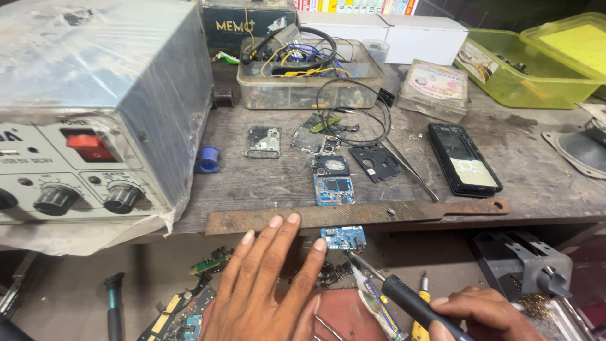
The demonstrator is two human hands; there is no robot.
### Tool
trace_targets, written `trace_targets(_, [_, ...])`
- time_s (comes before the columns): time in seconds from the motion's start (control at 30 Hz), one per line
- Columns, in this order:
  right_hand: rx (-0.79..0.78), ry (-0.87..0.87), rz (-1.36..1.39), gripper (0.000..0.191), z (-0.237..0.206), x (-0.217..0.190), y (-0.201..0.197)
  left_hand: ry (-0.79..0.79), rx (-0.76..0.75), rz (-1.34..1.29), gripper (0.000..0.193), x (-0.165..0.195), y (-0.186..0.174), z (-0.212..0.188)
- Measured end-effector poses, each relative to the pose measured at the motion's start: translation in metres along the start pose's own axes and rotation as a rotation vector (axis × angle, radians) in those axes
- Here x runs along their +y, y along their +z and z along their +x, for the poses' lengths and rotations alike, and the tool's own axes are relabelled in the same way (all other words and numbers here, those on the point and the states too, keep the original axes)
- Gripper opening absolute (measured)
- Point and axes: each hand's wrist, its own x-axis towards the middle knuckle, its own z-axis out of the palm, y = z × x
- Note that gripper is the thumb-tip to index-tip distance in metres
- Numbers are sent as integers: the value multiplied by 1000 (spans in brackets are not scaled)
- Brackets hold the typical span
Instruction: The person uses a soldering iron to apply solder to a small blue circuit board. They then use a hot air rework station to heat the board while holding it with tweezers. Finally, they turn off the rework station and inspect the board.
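Head view. Nearest the lens: my left hand [268,284], fingers spread flat, palm down, holding nothing; wrist cut off by the bottom edge. Index fingertip lies just beside the small blue circuit board [343,238], which sits below the rusty metal strip [353,215] at the bench edge; whether finger and board touch I cannot tell. My right hand [483,312] is clamped on the dark handle of the soldering iron [404,297]; the hand is partly cut off at the bottom. Iron tip points up-left toward the blue board, close to its lower edge; contact unclear. A tube [375,303] lies under the iron, half hidden. On the bench: second blue board [334,190], black phone frame [464,159], tweezers [410,170]. Grey power unit [95,113] at left, cropped.
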Motion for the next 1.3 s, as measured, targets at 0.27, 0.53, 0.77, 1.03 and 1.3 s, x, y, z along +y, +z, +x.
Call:
trace_targets(0.27, [-244,219,-119,32,-4,54,1,-5,5,-9,71,-24,9,-4])
trace_targets(0.53, [-307,143,-54,34,8,64,7,-23,-6,-8,70,-32,13,-3])
trace_targets(0.77, [5,208,-67,28,3,30,35,-14,5,-3,68,-36,14,-2])
trace_targets(1.03, [151,71,-3,24,4,6,48,-3,12,-12,68,-37,15,-3])
trace_targets(1.3, [-55,155,-52,25,18,23,31,-10,7,-14,69,-37,14,0])
